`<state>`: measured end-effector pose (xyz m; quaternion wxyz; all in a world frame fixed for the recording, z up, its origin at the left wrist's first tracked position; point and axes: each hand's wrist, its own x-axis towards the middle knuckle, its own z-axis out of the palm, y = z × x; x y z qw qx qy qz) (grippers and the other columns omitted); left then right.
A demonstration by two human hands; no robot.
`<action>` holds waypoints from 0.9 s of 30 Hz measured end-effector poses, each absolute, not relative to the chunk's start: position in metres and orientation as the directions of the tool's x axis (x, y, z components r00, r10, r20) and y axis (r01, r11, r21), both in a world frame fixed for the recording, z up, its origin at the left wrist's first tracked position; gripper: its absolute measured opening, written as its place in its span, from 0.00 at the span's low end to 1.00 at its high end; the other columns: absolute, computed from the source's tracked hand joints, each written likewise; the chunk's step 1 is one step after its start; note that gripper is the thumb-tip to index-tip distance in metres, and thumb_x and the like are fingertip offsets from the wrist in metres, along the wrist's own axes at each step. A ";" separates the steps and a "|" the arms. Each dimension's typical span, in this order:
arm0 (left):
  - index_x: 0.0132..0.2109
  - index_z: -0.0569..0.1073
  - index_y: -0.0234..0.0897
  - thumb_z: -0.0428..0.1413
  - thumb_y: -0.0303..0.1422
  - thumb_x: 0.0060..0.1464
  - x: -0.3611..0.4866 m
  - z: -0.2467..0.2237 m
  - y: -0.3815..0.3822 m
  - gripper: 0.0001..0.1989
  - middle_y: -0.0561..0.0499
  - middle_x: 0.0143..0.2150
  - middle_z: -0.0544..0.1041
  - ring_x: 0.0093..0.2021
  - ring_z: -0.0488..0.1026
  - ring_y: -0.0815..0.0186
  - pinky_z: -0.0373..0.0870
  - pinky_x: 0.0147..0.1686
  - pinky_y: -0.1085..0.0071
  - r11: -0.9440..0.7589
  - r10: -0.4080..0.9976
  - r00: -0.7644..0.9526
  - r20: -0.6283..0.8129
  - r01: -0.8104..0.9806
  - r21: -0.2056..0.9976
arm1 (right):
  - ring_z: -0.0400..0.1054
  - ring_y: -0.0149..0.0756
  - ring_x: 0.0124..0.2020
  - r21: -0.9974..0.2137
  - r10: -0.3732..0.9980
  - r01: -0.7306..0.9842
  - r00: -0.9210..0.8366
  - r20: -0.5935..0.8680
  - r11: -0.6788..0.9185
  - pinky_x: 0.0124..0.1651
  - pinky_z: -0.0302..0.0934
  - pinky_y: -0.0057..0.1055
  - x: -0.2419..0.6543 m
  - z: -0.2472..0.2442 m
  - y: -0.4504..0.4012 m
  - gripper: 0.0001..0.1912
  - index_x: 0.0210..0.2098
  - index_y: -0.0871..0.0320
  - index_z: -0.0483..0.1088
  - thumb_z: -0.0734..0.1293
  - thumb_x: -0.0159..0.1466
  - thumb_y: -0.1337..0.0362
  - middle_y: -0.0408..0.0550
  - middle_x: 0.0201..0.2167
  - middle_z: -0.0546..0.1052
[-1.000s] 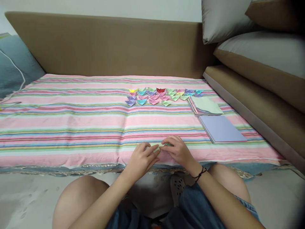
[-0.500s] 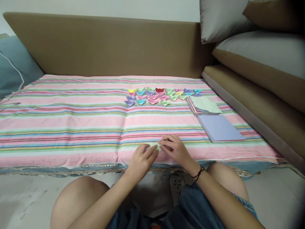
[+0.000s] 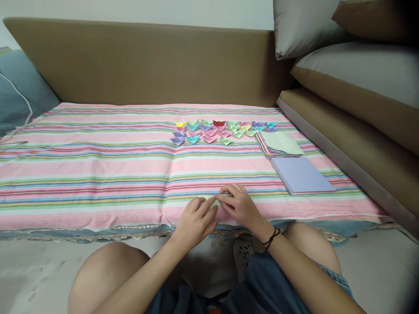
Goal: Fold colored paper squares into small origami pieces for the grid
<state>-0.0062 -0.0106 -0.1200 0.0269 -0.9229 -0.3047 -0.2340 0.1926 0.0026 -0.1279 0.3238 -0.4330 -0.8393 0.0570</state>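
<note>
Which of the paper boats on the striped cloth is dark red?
The dark red folded paper boat in the farthest row, between two pale green paper boats; no other boat shares its colour.

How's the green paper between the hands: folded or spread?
Folded, apparently: the green paper between left hand and right hand shows much smaller than the lavender sheet. Exact folds hidden; cannot tell.

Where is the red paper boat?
In the head view, the red paper boat sits just right of centre in the farthest row, between two green boats.
</note>
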 end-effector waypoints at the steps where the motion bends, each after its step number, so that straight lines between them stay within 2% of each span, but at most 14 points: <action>1: 0.51 0.68 0.35 0.52 0.34 0.57 -0.006 -0.120 -0.011 0.15 0.42 0.53 0.70 0.46 0.66 0.56 0.68 0.45 0.56 -0.809 0.558 0.705 0.437 0.580 0.096 | 0.62 0.42 0.41 -0.372 0.764 0.693 -0.418 0.491 0.618 0.42 0.58 0.41 0.193 -0.128 0.003 0.13 0.43 0.51 0.73 0.62 0.63 0.69 0.51 0.41 0.70; 6: 0.52 0.67 0.34 0.52 0.37 0.56 -0.008 -0.122 -0.012 0.18 0.41 0.53 0.69 0.47 0.63 0.54 0.66 0.47 0.55 -0.800 0.575 0.722 0.385 0.594 0.082 | 0.62 0.42 0.42 -0.394 0.780 0.696 -0.400 0.480 0.600 0.43 0.58 0.42 0.192 -0.127 0.002 0.13 0.44 0.51 0.73 0.62 0.63 0.69 0.50 0.42 0.70; 12: 0.51 0.67 0.35 0.55 0.37 0.53 -0.006 -0.120 -0.013 0.19 0.40 0.54 0.67 0.49 0.61 0.51 0.64 0.48 0.54 -0.792 0.590 0.731 0.344 0.607 0.068 | 0.63 0.42 0.43 -0.453 0.784 0.666 -0.347 0.514 0.592 0.44 0.60 0.41 0.193 -0.128 0.003 0.11 0.41 0.51 0.74 0.63 0.61 0.69 0.49 0.39 0.71; 18: 0.51 0.67 0.36 0.57 0.38 0.52 -0.006 -0.119 -0.013 0.20 0.38 0.56 0.65 0.50 0.61 0.51 0.63 0.48 0.53 -0.785 0.602 0.731 0.320 0.616 0.067 | 0.63 0.42 0.45 -0.398 0.783 0.703 -0.377 0.495 0.590 0.46 0.58 0.41 0.194 -0.128 0.002 0.11 0.42 0.53 0.74 0.63 0.63 0.68 0.51 0.43 0.71; 27: 0.52 0.65 0.34 0.60 0.40 0.47 -0.003 -0.112 -0.016 0.26 0.37 0.60 0.61 0.53 0.58 0.47 0.59 0.51 0.53 -0.760 0.636 0.747 0.195 0.650 -0.011 | 0.61 0.43 0.46 -0.347 0.794 0.757 -0.354 0.494 0.554 0.47 0.56 0.41 0.196 -0.126 -0.003 0.10 0.42 0.51 0.74 0.62 0.64 0.64 0.51 0.44 0.70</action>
